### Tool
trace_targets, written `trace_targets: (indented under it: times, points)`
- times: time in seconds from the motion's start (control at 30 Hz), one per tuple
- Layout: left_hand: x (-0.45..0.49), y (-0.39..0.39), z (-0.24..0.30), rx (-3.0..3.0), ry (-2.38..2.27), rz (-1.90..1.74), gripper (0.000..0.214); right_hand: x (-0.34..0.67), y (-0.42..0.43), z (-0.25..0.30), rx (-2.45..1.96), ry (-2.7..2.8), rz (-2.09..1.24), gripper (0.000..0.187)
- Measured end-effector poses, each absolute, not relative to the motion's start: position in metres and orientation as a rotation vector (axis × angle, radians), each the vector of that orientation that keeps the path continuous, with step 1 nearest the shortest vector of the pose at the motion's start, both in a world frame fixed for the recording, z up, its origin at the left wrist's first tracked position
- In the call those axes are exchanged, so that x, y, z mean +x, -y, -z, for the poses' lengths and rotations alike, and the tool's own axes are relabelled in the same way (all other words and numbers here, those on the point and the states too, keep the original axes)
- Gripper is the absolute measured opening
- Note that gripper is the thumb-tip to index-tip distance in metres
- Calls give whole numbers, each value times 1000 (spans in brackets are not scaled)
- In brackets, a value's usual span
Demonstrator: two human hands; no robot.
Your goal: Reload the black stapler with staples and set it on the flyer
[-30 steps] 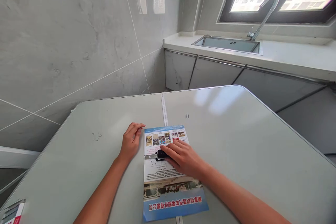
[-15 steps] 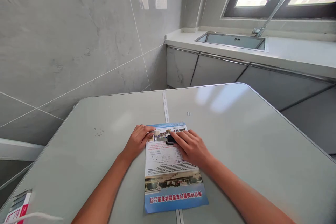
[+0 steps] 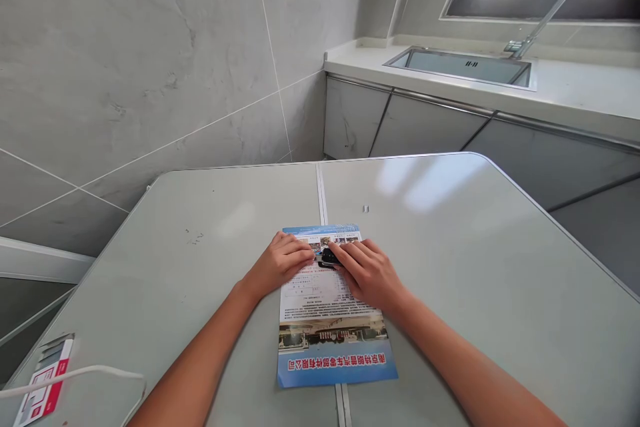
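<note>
A printed leaflet (image 3: 320, 310), blue at both ends with small photos and text, lies flat on the table. Across its far part is what looks like a utility knife (image 3: 329, 256), with a black handle and a short bit of metal blade showing on the left. My right hand (image 3: 367, 270) is closed around the handle, its fingertips on top. My left hand (image 3: 285, 260) rests on the leaflet's left side, fingers bent together over the blade end. Those fingers hide most of the blade, and whether they pinch or only press it is hard to see.
The light table (image 3: 200, 287) has a metal seam down its middle. Two tiny clear-looking pieces (image 3: 366, 209) lie beyond the leaflet. At the near left are a red-and-white pack (image 3: 47, 380) and a white cable (image 3: 100, 369). A sink counter (image 3: 360, 57) stands behind.
My left hand has moved right along the leaflet, from beside the blade's end onto the blade. My right hand keeps its hold on the handle. The camera view has shifted slightly.
</note>
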State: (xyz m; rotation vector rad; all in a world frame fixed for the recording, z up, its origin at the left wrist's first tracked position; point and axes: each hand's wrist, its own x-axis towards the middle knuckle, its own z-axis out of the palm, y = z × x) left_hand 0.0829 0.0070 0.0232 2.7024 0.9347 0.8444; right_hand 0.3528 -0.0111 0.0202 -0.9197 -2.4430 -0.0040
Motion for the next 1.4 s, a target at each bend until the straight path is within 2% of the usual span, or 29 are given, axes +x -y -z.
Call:
trace_targets:
  times: [0.33,0.67,0.77,0.87,1.0,1.17,1.3,1.4]
  points:
    - [84,-8,-20,2656,-918,-848,9,351,13,-21,-894,2438,15,44]
    - [74,-10,-26,2595,-848,-881,16,377,-2,-23,-785,2269,-131,44]
    - [81,-6,-27,2536,-849,-915,10,373,1,-27,-690,2287,-197,44]
    - [88,-1,-29,2473,-877,-924,22,360,11,-30,-609,2345,-175,43]
    - [94,3,-29,2477,-773,-892,10,347,25,-31,-561,2394,-85,45]
    - [94,0,-27,2468,-825,-928,12,348,27,-33,-652,2436,-97,46]
    - [90,-11,-21,2537,-1122,-942,14,360,14,-32,-879,2254,-94,45]
    - [88,-19,-12,2603,-1321,-810,26,380,-3,-28,-1150,2020,-39,37]
